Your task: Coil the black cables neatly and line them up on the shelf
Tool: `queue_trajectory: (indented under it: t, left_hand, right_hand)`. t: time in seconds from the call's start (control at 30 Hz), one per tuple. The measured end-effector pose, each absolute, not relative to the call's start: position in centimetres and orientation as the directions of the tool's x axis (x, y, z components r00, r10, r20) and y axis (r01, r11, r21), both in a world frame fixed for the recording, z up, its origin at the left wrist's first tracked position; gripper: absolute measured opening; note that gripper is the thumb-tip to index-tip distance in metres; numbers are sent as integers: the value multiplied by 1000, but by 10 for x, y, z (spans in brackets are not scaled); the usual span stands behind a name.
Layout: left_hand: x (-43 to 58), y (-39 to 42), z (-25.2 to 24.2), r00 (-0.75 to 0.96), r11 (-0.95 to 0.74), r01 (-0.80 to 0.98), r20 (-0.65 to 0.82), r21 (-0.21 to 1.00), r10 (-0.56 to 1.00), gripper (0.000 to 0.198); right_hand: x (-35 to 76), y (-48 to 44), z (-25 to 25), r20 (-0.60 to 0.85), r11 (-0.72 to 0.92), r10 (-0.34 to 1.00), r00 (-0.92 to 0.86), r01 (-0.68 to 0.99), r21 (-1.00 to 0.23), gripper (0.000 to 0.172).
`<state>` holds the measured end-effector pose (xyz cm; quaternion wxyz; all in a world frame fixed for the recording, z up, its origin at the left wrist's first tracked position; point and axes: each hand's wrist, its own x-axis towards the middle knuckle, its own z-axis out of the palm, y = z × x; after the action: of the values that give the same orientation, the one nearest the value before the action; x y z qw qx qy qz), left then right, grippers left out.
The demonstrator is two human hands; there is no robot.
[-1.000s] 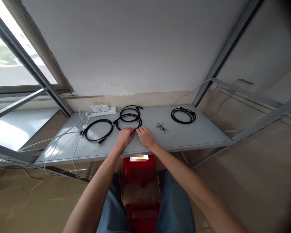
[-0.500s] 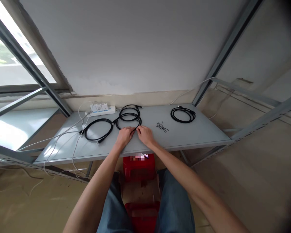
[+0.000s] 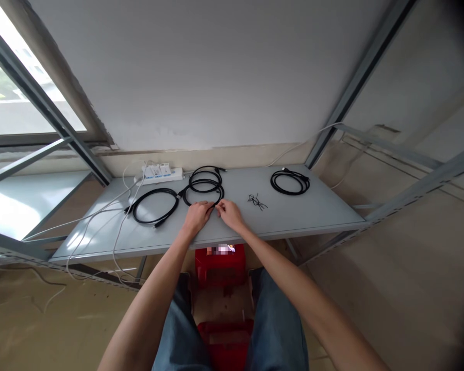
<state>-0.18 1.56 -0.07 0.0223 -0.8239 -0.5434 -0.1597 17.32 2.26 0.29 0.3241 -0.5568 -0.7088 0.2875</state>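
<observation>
My left hand (image 3: 198,215) lies at the near edge of a looped black cable (image 3: 222,194), its fingers closed on it. Close beside it, my right hand (image 3: 229,214) pinches at the same spot; whether it grips the cable or a thin tie there is too small to tell. This cable forms overlapping rings, with one plug end pointing right at the back. To its left rests another coiled black cable (image 3: 154,190) with its plug ends showing. A small heap of thin black twist ties (image 3: 257,201) sits right of my hands.
A third black cable coil (image 3: 290,194) lies at the right on the grey shelf (image 3: 325,216). A white power strip (image 3: 160,180) with adapters stands at the back left, and white cords (image 3: 119,232) hang over the front edge. Below is a red stool (image 3: 220,270). Metal posts frame both sides.
My right fingers have shifted slightly at the cable's near edge. My left hand stays on the cable, and the coils keep their places as the view shifts a little.
</observation>
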Motion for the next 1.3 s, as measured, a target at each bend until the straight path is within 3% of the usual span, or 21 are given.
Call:
queue_trajectory:
  t: [0.13,0.37,0.7,0.87,1.13,1.3]
  left_hand:
    - [-1,14,0,350,-403,904,298,140,888,34]
    - [-1,13,1,355,-411,899,300,150,886,34]
    - [-1,13,1,345,-390,912,272,130,898,36]
    - [1,11,5,353,-395,909,261,131,899,34]
    - [0,11,4,346,-392,910,273,134,898,35]
    - [0,11,5,350,-398,907,278,138,895,35]
  right_hand:
    - [177,16,-4,276,343,939,-206,635,-692,13]
    - [170,5,-3,402,404,895,-192,728,-554,16]
    - [174,17,-9,367,402,907,-204,676,-617,20]
    - [175,13,-3,265,337,941,-211,671,-661,27]
    - [173,9,0,280,356,931,-232,741,-569,21]
    - [171,7,-3,285,393,915,-285,790,-471,27]
